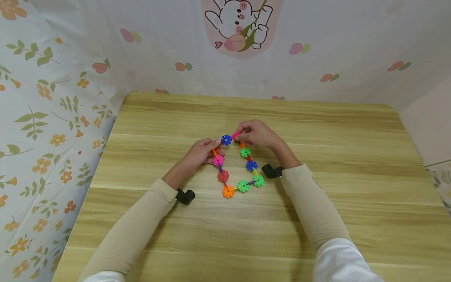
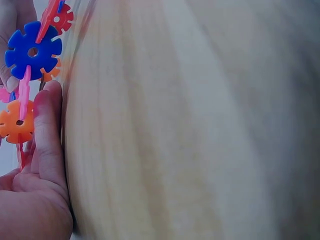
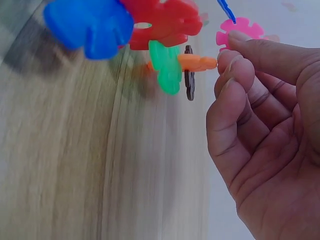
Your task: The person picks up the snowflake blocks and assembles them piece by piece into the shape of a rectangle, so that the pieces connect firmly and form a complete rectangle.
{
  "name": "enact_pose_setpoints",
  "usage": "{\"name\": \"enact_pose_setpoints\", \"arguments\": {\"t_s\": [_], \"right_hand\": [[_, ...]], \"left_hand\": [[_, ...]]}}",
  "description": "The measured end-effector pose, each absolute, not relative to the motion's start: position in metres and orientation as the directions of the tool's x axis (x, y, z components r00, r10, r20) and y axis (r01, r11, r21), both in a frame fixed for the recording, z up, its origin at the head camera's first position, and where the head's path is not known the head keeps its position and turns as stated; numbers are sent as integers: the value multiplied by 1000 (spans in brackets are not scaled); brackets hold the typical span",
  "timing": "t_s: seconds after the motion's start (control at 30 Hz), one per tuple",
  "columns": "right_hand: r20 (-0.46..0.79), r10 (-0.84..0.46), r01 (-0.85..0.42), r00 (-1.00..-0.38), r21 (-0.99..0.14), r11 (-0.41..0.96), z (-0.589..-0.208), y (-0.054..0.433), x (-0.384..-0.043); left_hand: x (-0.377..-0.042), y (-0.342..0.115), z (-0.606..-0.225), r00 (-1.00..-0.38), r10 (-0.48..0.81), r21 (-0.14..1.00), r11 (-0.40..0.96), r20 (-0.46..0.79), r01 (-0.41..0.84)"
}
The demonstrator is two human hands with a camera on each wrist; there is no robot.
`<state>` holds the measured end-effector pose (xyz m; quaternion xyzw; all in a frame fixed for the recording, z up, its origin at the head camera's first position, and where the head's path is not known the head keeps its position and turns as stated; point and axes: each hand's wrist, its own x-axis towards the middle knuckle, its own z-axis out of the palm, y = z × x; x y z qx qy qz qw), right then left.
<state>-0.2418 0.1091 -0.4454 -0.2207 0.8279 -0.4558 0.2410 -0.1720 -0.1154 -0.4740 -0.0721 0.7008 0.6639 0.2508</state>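
Note:
A loop of linked plastic snowflake discs lies between the two hands. At its upper left, my left hand [image 1: 202, 153] holds the chain near an orange disc [image 2: 17, 121], thumb on the upper side. The right hand [image 1: 258, 134] pinches a pink disc [image 3: 239, 31] at the top of the loop. Between the hands sits a blue disc [image 1: 226, 140]. An orange disc [image 1: 228, 191] marks the end of the loop nearest the body. Down the right side run a green disc [image 1: 245, 152] and another blue disc [image 1: 251, 165]. Fingers partly hide the held pieces.
The loop is over a wood-grain table [image 1: 169, 243]. Behind the table hangs a white cloth [image 1: 151, 51] with printed fruit, and a flowered cloth [image 1: 53, 113] covers the left side. Black wrist cameras [image 1: 185, 196] are fastened at both sleeves.

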Motion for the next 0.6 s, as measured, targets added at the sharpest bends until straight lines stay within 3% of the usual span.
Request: {"name": "enact_pose_setpoints", "arguments": {"t_s": [0.4, 0.6], "right_hand": [[-151, -602, -274, -784, -787, 553, -439, 100, -240], [-153, -587, -270, -795, -778, 567, -438, 96, -238]], "left_hand": [[-173, -116, -475, -857, 251, 893, 104, -450, -439], [-173, -117, -477, -861, 259, 898, 77, -438, -434]]}}
